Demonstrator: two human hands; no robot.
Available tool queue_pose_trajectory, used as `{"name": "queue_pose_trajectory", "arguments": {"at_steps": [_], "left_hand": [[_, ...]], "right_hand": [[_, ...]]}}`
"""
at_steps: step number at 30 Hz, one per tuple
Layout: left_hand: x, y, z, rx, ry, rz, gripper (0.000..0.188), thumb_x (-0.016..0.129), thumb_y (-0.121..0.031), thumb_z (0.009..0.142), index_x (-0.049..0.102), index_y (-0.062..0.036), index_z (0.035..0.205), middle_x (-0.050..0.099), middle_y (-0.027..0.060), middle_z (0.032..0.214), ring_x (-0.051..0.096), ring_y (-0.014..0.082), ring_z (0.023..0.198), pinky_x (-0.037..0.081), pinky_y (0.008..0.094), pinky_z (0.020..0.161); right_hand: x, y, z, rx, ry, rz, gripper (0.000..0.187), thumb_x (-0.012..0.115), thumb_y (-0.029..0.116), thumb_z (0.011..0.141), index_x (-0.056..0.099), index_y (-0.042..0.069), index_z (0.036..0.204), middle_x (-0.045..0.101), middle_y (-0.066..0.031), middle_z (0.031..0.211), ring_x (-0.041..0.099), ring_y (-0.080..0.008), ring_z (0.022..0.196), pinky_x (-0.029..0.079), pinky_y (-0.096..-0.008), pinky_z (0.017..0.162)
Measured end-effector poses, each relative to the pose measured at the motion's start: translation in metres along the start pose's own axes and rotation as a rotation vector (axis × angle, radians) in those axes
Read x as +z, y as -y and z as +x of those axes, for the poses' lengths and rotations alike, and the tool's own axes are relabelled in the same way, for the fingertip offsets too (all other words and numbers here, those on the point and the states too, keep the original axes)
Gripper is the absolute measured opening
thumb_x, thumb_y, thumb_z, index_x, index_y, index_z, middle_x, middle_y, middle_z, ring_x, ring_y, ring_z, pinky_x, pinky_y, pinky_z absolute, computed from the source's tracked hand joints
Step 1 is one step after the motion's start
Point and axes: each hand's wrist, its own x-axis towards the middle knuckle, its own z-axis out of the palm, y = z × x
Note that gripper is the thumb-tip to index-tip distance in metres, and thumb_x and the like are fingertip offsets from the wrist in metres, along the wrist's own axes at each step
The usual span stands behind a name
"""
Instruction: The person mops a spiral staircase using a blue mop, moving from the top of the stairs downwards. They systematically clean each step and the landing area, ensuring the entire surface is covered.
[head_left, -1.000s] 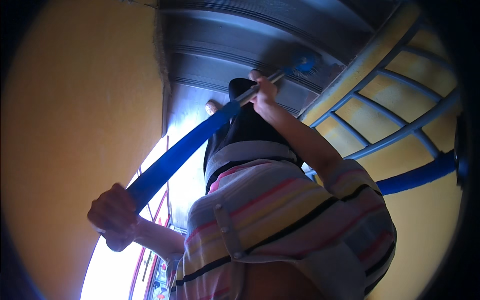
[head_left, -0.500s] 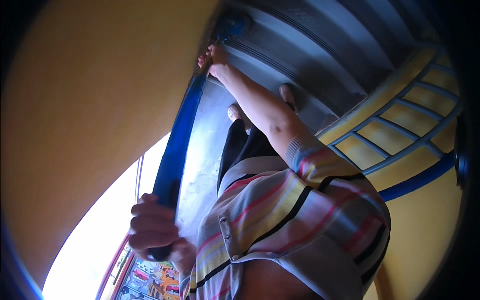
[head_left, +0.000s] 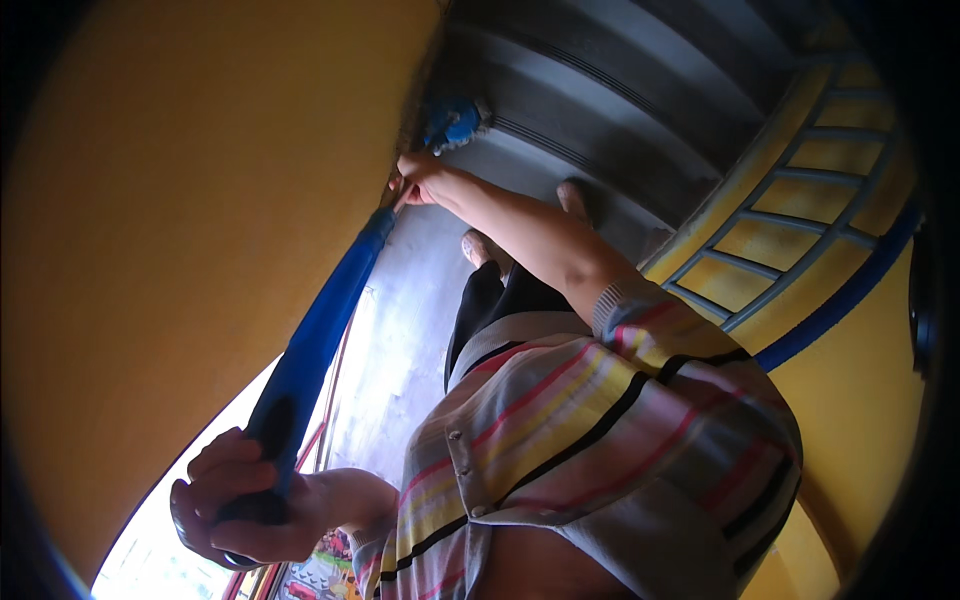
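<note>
Brush: in the head view, the long-handled brush [head_left: 328, 315] slants across your left side, running from low by your left hand up to the steps [head_left: 600, 85].
Brush head: the blue brush head [head_left: 453, 122] sits at the wall end of the steps, just beside the foot of the yellow wall [head_left: 200, 200]; whether its bristles press on the surface is too dark to tell.
Left hand: your left hand [head_left: 275, 530] has its fingers wrapped round the near end of the blue handle, clamped on it.
Right hand: your right hand [head_left: 422, 178] reaches far forward, its fingers closed on the thin shaft below the head — close to the wall.
Feet: both your shoes [head_left: 477, 247] show by the steps, to the right of the brush.
Railing side: a grey railing [head_left: 775, 272] and a blue handrail [head_left: 850, 290] curve along the far right, well apart from the brush.
Step in hand: you appear to be working the head into the wall-side corner of a step.
Next move: it seems to call for a firm two-handed hold — with care that your right knuckles clear the wall.
</note>
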Motion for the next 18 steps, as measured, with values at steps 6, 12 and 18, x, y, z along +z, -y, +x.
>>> {"name": "queue_pose_trajectory", "arguments": {"at_steps": [6, 12, 18], "left_hand": [[-0.054, 0.051, -0.027, -0.346, -0.138, 0.096, 0.037, 0.043, -0.031, 0.088, 0.059, -0.0003, 0.1, 0.061, 0.0047, 0.07, 0.064, 0.0169, 0.067, 0.054, 0.0317, 0.071], [-0.091, 0.075, -0.068, -0.449, -0.262, -0.142, 0.037, 0.033, -0.027, 0.091, 0.057, 0.0011, 0.091, 0.058, 0.008, 0.07, 0.062, 0.0189, 0.064, 0.053, 0.0313, 0.068], [-0.002, 0.051, -0.045, -0.459, -0.471, -0.692, 0.02, 0.05, -0.02, 0.091, 0.051, -0.0038, 0.081, 0.055, 0.0107, 0.067, 0.056, 0.0253, 0.057, 0.049, 0.0366, 0.057]], "right_hand": [[0.029, -0.026, -0.094, -0.068, 0.024, -0.31, 0.023, 0.045, 0.027, 0.089, 0.056, 0.009, 0.098, 0.062, -0.0081, 0.072, 0.062, -0.0168, 0.055, 0.052, -0.0288, 0.047], [0.038, -0.044, -0.102, -0.19, -0.037, -0.249, 0.014, 0.051, 0.017, 0.081, 0.054, 0.003, 0.079, 0.058, -0.0105, 0.065, 0.06, -0.0189, 0.051, 0.054, -0.0341, 0.048], [0.031, -0.02, -0.016, -0.238, 0.019, -0.168, 0.02, 0.047, 0.022, 0.086, 0.052, 0.005, 0.096, 0.056, -0.0103, 0.067, 0.06, -0.0208, 0.058, 0.053, -0.0376, 0.052]]}}
